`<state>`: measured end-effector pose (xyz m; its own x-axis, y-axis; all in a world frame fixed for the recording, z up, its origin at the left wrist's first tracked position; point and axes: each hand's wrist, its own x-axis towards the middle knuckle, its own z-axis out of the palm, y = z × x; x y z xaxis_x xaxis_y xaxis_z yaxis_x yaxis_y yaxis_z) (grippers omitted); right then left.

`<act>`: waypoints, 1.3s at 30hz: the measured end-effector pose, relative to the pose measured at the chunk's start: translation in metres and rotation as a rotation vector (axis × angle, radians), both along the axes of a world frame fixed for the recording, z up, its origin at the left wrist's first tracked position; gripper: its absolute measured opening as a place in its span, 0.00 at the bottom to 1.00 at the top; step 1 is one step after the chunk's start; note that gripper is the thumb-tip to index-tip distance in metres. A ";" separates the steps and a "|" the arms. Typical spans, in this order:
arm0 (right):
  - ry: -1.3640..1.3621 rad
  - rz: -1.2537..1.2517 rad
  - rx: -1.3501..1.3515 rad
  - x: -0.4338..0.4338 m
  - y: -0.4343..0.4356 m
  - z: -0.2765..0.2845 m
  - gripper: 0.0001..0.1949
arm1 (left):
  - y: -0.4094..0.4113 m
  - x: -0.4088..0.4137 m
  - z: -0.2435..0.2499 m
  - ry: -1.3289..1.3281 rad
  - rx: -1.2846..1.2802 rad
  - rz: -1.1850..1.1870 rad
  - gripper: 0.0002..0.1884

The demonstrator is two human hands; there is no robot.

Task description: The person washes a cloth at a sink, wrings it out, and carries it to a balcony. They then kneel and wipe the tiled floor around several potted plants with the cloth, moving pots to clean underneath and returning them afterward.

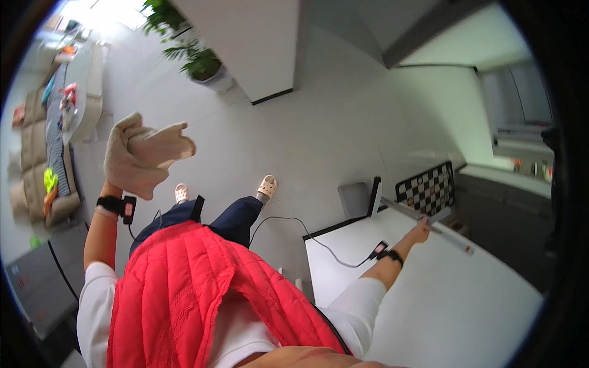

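A beige cloth (142, 154) is bunched over my left hand, raised at the left above the floor. It hides the palm and most of the fingers. At the right, my right hand (419, 231) reaches out to a light grey metal bar (448, 240) along the edge of a large white panel (441, 299). The fingers appear closed around it, though the far side of the grip is hidden. Each wrist carries a black strap with a small device, and a cable runs from the right one towards my body.
A black-and-white checked mat (425, 186) lies beyond the bar, near a grey object (354, 200). A white pillar (271, 50) stands ahead, beside a potted plant (204, 66). A brown sofa (34, 152) and a long white table (89, 92) are at the left.
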<state>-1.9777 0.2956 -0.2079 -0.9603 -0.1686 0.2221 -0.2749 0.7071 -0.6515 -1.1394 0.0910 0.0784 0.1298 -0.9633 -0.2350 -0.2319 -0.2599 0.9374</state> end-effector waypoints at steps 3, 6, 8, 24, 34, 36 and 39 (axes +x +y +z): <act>0.145 0.049 0.271 0.066 -0.022 0.021 0.27 | 0.000 0.030 0.008 0.000 -0.007 0.048 0.22; 0.169 0.233 0.361 0.119 -0.029 0.034 0.24 | 0.006 0.073 0.004 0.044 0.015 0.106 0.22; 0.236 0.452 0.077 0.173 -0.050 0.043 0.21 | 0.014 0.108 -0.003 0.071 0.037 0.144 0.22; -0.296 1.685 0.255 0.610 -0.270 0.194 0.08 | 0.069 0.360 -0.051 0.154 0.162 0.425 0.14; -0.563 2.114 0.241 0.901 -0.384 0.203 0.08 | 0.005 0.488 -0.015 0.037 -0.005 0.213 0.25; -0.636 2.167 0.176 0.959 -0.414 0.202 0.07 | -0.026 0.511 0.006 -0.113 0.004 0.147 0.25; -0.761 2.244 0.089 1.034 -0.455 0.198 0.07 | -0.074 0.555 0.005 -0.313 -0.021 -0.010 0.24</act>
